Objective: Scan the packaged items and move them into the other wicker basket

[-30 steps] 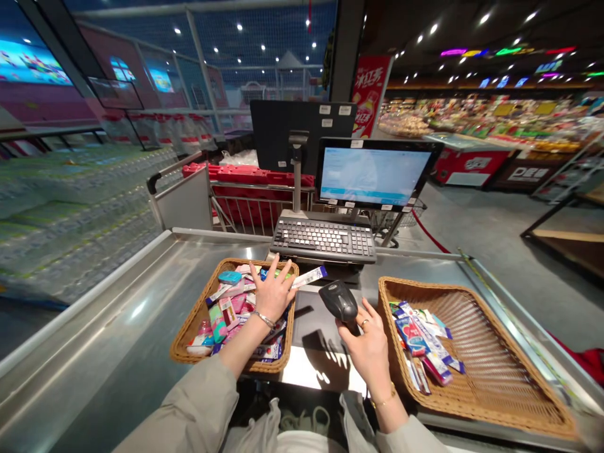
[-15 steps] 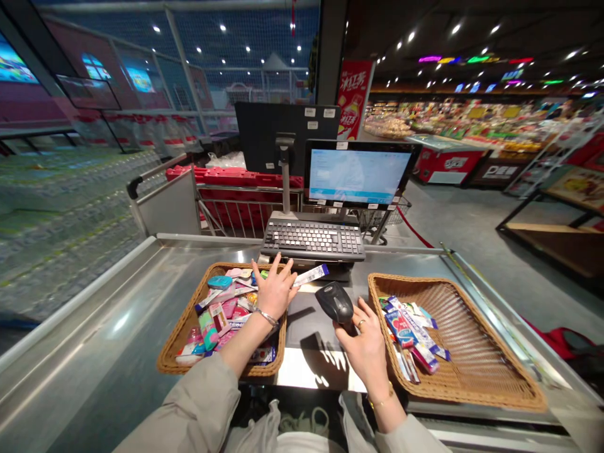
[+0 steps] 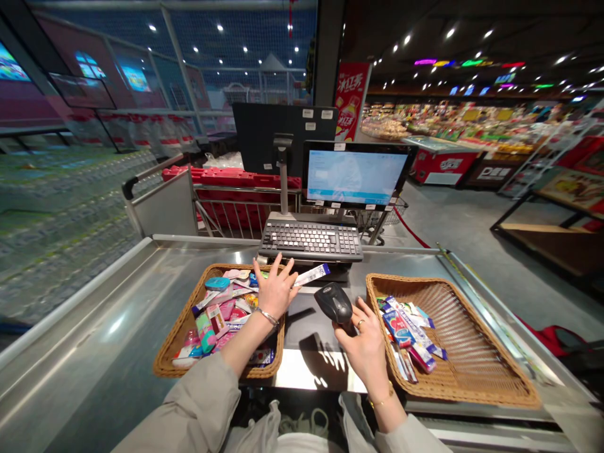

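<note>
Over the far right part of the left wicker basket (image 3: 160,362), my left hand (image 3: 275,292) grips a slim white and blue candy packet (image 3: 312,275) low beside the thumb, its other fingers spread. The packet's far end points right and shows a barcode. My right hand (image 3: 365,343) is wrapped round the handle of a black barcode scanner (image 3: 334,302), whose head faces up and left near the packet. Small colourful packets (image 3: 221,314) fill the left basket. Beside my right hand, the right wicker basket (image 3: 481,340) has several packets (image 3: 409,333) at its left side.
A black keyboard (image 3: 311,239) stands behind my hands, below a lit screen (image 3: 355,176) and a second dark monitor (image 3: 283,135). Both baskets rest on a metal counter (image 3: 117,314) with raised edges. A shopping cart (image 3: 236,204) stands beyond it.
The view has shifted slightly, so the baskets and screens sit a little further left. Both hands keep nearly the same pose, with the packet and the scanner still in them.
</note>
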Tool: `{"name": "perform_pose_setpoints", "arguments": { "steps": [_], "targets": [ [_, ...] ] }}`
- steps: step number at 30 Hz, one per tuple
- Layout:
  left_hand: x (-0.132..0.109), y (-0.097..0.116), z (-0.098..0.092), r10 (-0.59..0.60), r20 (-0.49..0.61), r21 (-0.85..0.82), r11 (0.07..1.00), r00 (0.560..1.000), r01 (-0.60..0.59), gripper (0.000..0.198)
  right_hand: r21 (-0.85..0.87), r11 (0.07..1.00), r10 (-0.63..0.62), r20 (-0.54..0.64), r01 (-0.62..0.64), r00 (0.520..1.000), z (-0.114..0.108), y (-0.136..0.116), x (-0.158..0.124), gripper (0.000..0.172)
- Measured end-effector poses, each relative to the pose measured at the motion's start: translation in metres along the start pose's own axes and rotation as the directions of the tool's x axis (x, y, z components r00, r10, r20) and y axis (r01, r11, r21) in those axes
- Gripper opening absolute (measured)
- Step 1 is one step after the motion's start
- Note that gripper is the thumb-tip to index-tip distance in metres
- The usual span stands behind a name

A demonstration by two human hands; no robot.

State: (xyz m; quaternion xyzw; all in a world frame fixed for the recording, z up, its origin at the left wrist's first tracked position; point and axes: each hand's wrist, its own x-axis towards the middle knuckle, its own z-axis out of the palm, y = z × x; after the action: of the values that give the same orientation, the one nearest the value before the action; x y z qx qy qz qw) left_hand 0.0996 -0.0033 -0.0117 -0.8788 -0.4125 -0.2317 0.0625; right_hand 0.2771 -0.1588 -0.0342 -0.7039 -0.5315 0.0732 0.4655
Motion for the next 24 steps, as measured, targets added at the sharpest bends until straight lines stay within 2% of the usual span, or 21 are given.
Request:
{"name": "perform_pose_setpoints", "arguments": {
  "steps": [17, 24],
  "targets": [
    [0.0005, 0.0001, -0.0023, -0.017, -0.006, -0.01, 1.0, 1.0, 0.017, 0.023, -0.012, 1.0, -0.012, 0.017, 0.013, 1.0, -0.0009, 0.0012, 0.0, 0.031],
    [0.0011, 0.0018, -0.0032, -0.014, -0.006, -0.009, 1.0, 1.0, 0.014, 0.023, -0.018, 1.0, -0.009, -0.013, 0.009, 1.0, -0.0032, 0.0012, -0.0008, 0.033]
  ]
}}
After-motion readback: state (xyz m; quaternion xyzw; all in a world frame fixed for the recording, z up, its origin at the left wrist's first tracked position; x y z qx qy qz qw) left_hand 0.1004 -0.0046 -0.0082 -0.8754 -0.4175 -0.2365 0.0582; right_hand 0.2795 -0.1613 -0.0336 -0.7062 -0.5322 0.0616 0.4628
